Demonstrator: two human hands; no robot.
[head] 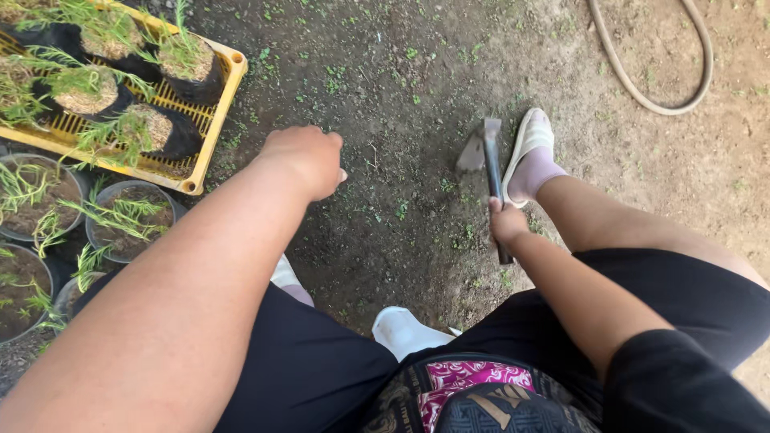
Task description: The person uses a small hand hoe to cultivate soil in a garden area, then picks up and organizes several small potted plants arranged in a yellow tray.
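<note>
From the head view, the right hand is gripping the dark handle of a small hoe, fingers wrapped tight, its blade resting on bare soil just ahead of the hand; the left hand is hovering over the soil, fingers curled under, holding nothing; beyond its left, a yellow crate is holding bagged seedlings.

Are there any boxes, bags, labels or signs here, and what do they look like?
No labels, signs or screens in view. The containers:
Yellow crate: top left, slatted plastic, rectangular.
Black grow bags: inside the crate, round, soft, holding thin green seedlings.
Round pots: left edge below the crate, dark with pale rims, soil and seedlings inside.
Waist bag: bottom centre, black with pink and white swirls.
</note>
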